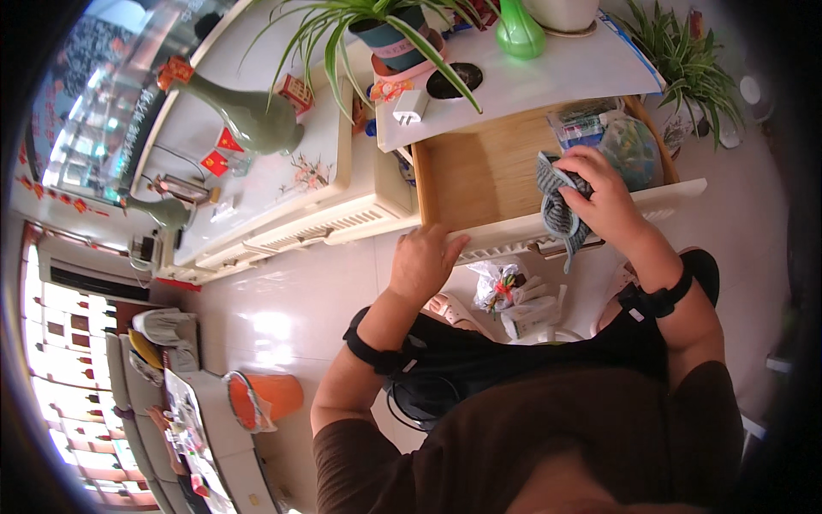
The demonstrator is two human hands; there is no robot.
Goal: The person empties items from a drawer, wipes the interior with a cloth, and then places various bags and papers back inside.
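An open wooden drawer (485, 173) with a white front juts out of the cabinet before me. My left hand (424, 260) rests on the left corner of the drawer front, fingers over its top edge. In my right hand (597, 189) is a bunched grey cloth (557, 199) with a pale edge, held above the drawer's front edge. Part of the cloth hangs outside, over the drawer handle (565, 249). Plastic-wrapped items (578, 128) and a clear bag with colourful contents (628, 153) fill the drawer's right end. The left part of the drawer shows bare wood.
On the cabinet top (578, 70) stand a potted spider plant (392, 45), a green glass vase (519, 35) and a white charger plug (411, 106). Plastic bags (504, 289) lie on the floor under the drawer. An orange bin (273, 398) stands behind left.
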